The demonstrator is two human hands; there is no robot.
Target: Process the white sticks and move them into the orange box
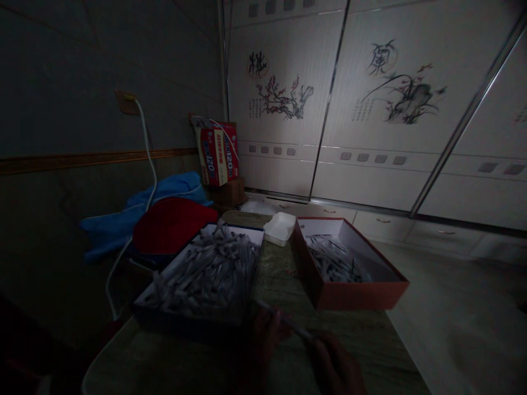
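Observation:
Both hands are low over the table in dim light. My left hand pinches one end of a slim, pale pen-like stick, and my right hand is closed round its other end. Just left of them stands a dark blue box, heaped with many similar slim grey-white sticks. To the right is an orange-red box with a white inside, holding a smaller pile of such sticks. Shadow hides the fine detail of the stick and fingers.
A white open container sits between the boxes on the marbled table. Red cloth and a blue bag lie at the left. A white cable hangs from a wall socket. Cartons stand behind, before sliding doors.

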